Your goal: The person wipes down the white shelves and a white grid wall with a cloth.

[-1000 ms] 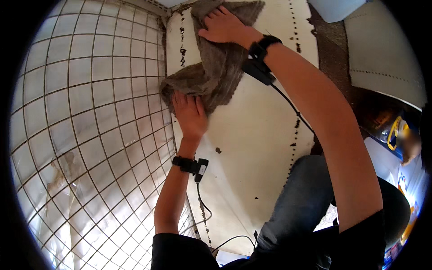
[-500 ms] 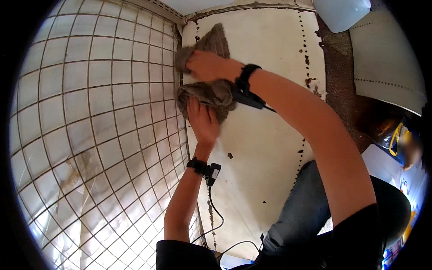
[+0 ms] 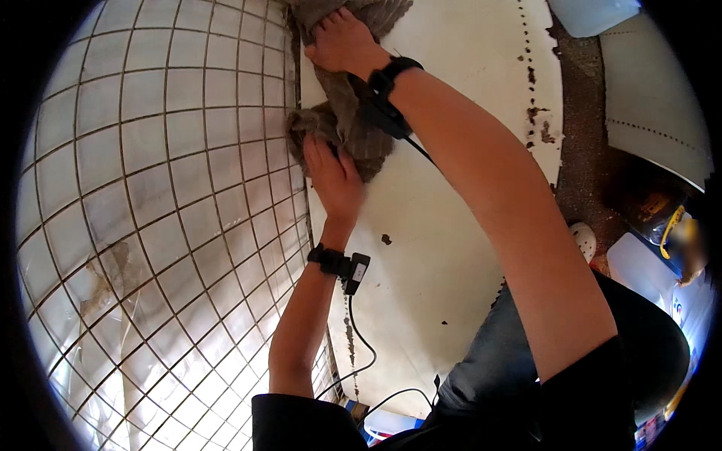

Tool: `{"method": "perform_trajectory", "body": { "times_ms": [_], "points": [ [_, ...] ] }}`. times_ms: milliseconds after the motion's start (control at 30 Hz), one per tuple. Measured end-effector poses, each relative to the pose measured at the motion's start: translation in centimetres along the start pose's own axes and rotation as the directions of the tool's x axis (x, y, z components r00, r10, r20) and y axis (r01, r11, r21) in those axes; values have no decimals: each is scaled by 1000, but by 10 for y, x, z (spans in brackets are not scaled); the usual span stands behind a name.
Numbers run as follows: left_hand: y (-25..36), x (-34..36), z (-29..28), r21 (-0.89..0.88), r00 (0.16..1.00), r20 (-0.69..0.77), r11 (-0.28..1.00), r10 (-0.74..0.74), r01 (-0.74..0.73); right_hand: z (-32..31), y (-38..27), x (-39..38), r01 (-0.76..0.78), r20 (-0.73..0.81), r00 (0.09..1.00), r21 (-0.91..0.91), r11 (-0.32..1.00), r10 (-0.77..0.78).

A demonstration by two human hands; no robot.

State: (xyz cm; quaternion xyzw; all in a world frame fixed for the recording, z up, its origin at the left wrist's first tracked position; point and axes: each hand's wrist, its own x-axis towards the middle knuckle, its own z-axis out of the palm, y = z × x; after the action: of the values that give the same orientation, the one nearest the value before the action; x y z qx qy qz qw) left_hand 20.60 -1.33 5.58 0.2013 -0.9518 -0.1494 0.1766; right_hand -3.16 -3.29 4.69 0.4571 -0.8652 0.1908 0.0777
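Observation:
A greyish-brown cloth [image 3: 368,150] lies bunched on the worn white panel [image 3: 436,195], against the wire grid on the left. One strip of it runs up to a further part at the top edge of the view. My right hand [image 3: 346,43] is closed on that far part, its fingers bent into the fabric. Lower down, my left hand [image 3: 332,180] presses on the near bunch with fingers stretched out, their tips partly at a fold. Each wrist wears a black strap with a small cabled device.
A wire grid [image 3: 165,165] with whitish sheeting behind it stands along the left. The panel has rusty spots and rows of small holes. At the right are a pale translucent container [image 3: 594,15], another perforated white panel [image 3: 654,98] and a light-coloured clog [image 3: 583,240]. My bent, jeans-clad leg [image 3: 492,346] is at lower right.
My right hand has moved away from me, up along the grid, drawing part of the cloth with it. My left hand stays on the near bunch. The view has shifted slightly.

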Motion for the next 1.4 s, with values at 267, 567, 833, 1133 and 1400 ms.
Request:
{"method": "perform_trajectory", "body": {
  "times_ms": [267, 567, 833, 1133, 1400],
  "points": [
    [11, 2, -6, 49, 999, -15, 998, -34, 35, 6, -13, -33, 149, 4, 988, 165, 975, -152],
    [3, -4, -14, 79, 1000, -5, 997, 5, -5, -9, -21, -57, 149, 13, 989, 57, 987, -150],
    [1, 1, 0, 20, 999, 4, 999, -38, 38, 32, -5, 16, -121, -292, 949, 5, 993, 117],
    [5, 1, -3, -27, 997, -4, 997, -76, 76, 19, -34, 20, -304, -71, 946, 134, 943, 315],
    [2, 0, -2, 2, 1000, 7, 1000, -3, 3, -28, -15, -15, -6, 237, 971, 17, 1000, 2]
  ]
}}
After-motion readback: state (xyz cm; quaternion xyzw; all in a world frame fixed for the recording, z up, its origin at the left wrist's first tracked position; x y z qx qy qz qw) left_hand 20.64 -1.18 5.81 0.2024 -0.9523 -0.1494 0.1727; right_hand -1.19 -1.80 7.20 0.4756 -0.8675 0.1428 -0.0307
